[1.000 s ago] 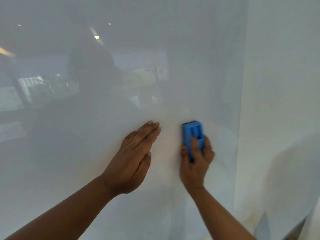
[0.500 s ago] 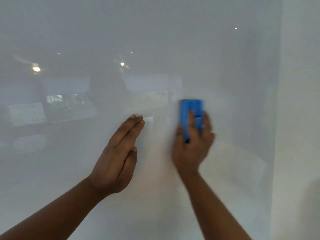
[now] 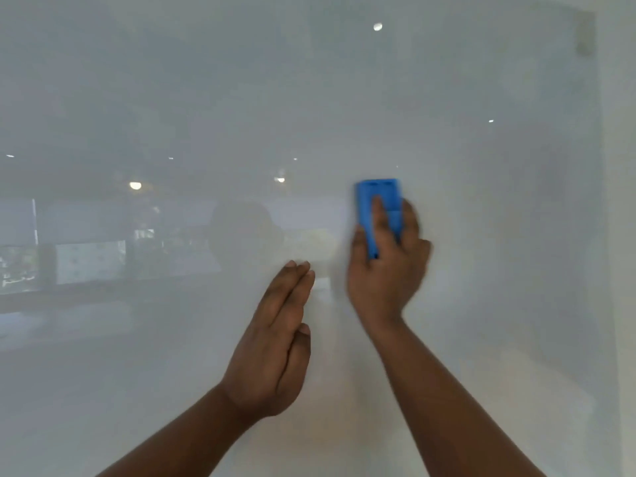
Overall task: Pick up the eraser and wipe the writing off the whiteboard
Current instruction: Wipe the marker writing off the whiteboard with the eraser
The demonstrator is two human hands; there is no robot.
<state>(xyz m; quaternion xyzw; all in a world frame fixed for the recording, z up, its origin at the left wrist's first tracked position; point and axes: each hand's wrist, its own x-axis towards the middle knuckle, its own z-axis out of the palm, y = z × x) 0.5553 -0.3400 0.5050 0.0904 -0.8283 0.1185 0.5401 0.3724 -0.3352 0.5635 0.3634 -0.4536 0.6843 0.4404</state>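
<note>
Eraser [image 3: 378, 208], blue plastic block, is gripped upright by the right hand [image 3: 387, 270] against the glossy whiteboard [image 3: 481, 304]; beside it the left hand [image 3: 275, 346] is held flat, empty.

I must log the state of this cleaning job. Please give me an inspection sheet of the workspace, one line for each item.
Surface: whiteboard glossy, reflects a room and ceiling lights; no writing seen in view.
Job's things: blue eraser upright, against the board.
Clutter: nothing seen.
Hands: right hand grips the eraser, slightly blurred; left hand empty, fingers straight and together, near the board, contact unclear.
Cables: nothing seen.
Surroundings: plain white wall right of the board's edge.
</note>
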